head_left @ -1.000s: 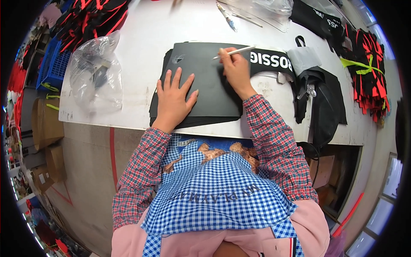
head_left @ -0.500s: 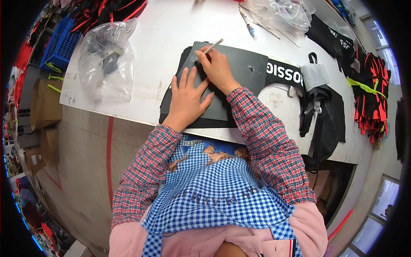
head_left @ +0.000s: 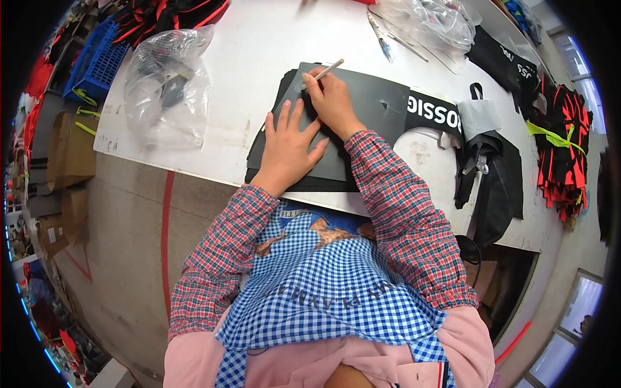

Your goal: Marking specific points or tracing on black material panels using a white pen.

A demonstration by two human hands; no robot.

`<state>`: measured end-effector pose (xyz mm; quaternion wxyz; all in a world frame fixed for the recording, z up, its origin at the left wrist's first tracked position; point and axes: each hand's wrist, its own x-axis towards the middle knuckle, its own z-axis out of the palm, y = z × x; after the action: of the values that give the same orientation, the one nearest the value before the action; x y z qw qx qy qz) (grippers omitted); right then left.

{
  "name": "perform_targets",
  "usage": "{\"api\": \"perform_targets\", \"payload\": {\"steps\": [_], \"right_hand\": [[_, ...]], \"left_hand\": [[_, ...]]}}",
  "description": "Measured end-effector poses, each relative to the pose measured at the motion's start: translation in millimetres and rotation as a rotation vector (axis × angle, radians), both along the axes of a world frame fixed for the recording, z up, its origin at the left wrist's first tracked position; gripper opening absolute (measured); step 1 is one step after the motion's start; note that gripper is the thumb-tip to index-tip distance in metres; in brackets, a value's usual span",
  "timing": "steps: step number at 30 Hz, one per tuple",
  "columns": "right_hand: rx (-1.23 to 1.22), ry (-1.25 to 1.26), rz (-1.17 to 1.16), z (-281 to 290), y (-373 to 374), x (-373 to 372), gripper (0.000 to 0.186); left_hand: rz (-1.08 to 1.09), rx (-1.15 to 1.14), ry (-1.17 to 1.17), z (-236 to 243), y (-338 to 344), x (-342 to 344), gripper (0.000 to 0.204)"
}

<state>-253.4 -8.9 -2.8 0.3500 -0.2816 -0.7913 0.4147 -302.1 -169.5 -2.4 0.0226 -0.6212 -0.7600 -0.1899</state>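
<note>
A dark grey sheet [head_left: 374, 136] lies on a stack of black pieces [head_left: 343, 186] at the front of the white table [head_left: 239, 52]. My left hand [head_left: 289, 145] is pressed on the sheet with fingers spread. My right hand [head_left: 328, 102] grips a slim white pen [head_left: 333, 66] at the sheet's upper left, just above my left hand; the pen's tip is hidden behind my fingers. A small cut-out mark shows in the sheet's right part. Beside it lies a black piece with white lettering [head_left: 432, 107]. Farther right are black pouch-like pieces [head_left: 495, 194] with a grey bundle [head_left: 479, 118].
Clear plastic bags [head_left: 165, 90] [head_left: 427, 19] lie left and at the back, near pens [head_left: 380, 35]. A blue crate [head_left: 94, 58], red-and-black bundles [head_left: 563, 155] [head_left: 162, 16] and cardboard [head_left: 68, 149] flank the table. Another black lettered piece [head_left: 491, 55] is at back right.
My right hand and pen have moved left to the sheet's upper left, beside my left fingers. The view has shifted, so the sheet and my hands now appear farther right.
</note>
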Motion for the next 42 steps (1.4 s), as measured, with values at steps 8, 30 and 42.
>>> {"api": "perform_targets", "payload": {"steps": [8,30,42], "right_hand": [[-0.147,0.091,-0.096,5.6,7.7,41.8,0.034],[0.338,-0.233,-0.005,39.0,-73.1,175.9,0.018],[0.64,-0.521,0.352,39.1,-88.0,138.8,0.026]], "left_hand": [[-0.205,0.03,-0.077,5.2,-13.3,-3.5,0.061],[-0.028,0.424,-0.565,63.2,-52.1,-31.1,0.027],[0.163,0.588,-0.591,48.7,-67.9,-41.6,0.028]]}}
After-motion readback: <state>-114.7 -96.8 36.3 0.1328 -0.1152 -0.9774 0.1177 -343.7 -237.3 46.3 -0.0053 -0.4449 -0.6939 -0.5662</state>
